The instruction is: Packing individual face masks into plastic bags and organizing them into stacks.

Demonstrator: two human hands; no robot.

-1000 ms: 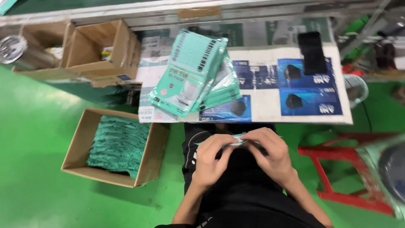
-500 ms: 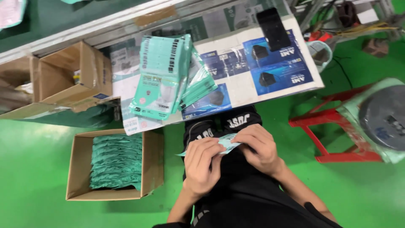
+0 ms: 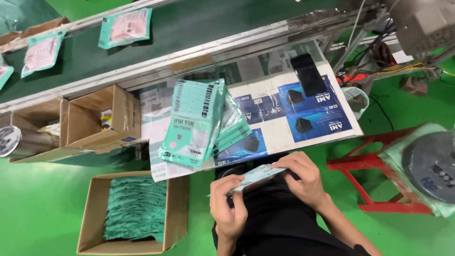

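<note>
Both my hands hold one flat teal mask packet point(image 3: 256, 176) over my lap, just below the table's front edge. My left hand point(image 3: 228, 205) grips its lower left end; my right hand point(image 3: 305, 179) pinches its upper right end. Above them on the table point(image 3: 279, 135) lies a fanned stack of teal mask packets point(image 3: 196, 121). The packet is seen nearly edge-on, so its face is hidden.
On the green floor at my left is an open cardboard box of green masks point(image 3: 135, 208). Empty cardboard boxes point(image 3: 102, 118) stand beside the table. A conveyor belt point(image 3: 142, 42) carries sealed packets point(image 3: 125, 26). A black phone point(image 3: 308, 75) lies on the table; a red stool point(image 3: 374, 170) stands right.
The camera has tilted up, bringing the conveyor belt into view. My hands have moved up toward the table edge, still holding the packet between them.
</note>
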